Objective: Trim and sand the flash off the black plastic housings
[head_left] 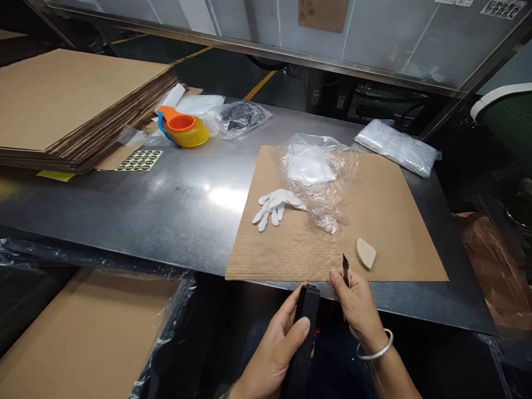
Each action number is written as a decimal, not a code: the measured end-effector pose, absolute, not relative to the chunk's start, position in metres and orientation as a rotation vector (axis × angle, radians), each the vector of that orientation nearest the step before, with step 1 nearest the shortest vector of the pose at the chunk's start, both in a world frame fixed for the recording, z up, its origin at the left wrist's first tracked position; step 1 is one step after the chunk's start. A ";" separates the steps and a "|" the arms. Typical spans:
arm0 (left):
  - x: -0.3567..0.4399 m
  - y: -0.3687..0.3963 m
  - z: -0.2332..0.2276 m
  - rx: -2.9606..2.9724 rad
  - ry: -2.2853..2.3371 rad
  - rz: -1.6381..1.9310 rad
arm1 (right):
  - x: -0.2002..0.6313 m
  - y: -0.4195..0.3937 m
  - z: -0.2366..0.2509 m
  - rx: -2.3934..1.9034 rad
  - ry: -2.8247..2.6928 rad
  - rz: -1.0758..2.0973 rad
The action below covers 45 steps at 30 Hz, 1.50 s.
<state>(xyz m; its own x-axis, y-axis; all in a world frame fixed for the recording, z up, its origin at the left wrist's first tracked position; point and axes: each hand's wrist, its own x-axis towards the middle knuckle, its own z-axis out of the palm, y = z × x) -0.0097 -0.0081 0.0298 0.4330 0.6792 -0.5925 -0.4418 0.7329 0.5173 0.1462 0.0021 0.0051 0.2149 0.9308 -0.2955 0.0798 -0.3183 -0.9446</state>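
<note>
My left hand (279, 344) is wrapped around a long black rectangular part (306, 327), held upright just off the table's front edge. In my right hand (358, 305) is a craft knife (346, 267), its dark blade pointing up between thumb and fingers. A silver bangle (376, 348) circles the right wrist. Beyond the hands, a cardboard sheet (286, 252) lies on the metal table. On it rest a beige wedge-shaped block (366, 254), a white glove (277, 204) and a clear plastic bag (320, 188) with white material inside.
Stacked cardboard sheets (75, 100) occupy the table's left end. Near them are orange and yellow tape rolls (189, 136), a sticker sheet (140, 160) and a bag with dark contents (243, 117). A plastic-wrapped packet (397, 147) lies at the back right. Below left stands a plastic-lined box (91, 327).
</note>
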 end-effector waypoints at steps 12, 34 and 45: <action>-0.009 -0.001 0.038 0.275 0.959 0.693 | 0.133 -0.013 0.026 -1.488 -1.065 1.421; -0.013 -0.001 0.043 0.260 0.848 0.948 | 0.184 -0.021 0.031 -1.552 -1.346 0.881; -0.010 -0.012 0.031 0.326 0.791 0.769 | 0.185 0.010 0.043 -1.623 -1.250 1.037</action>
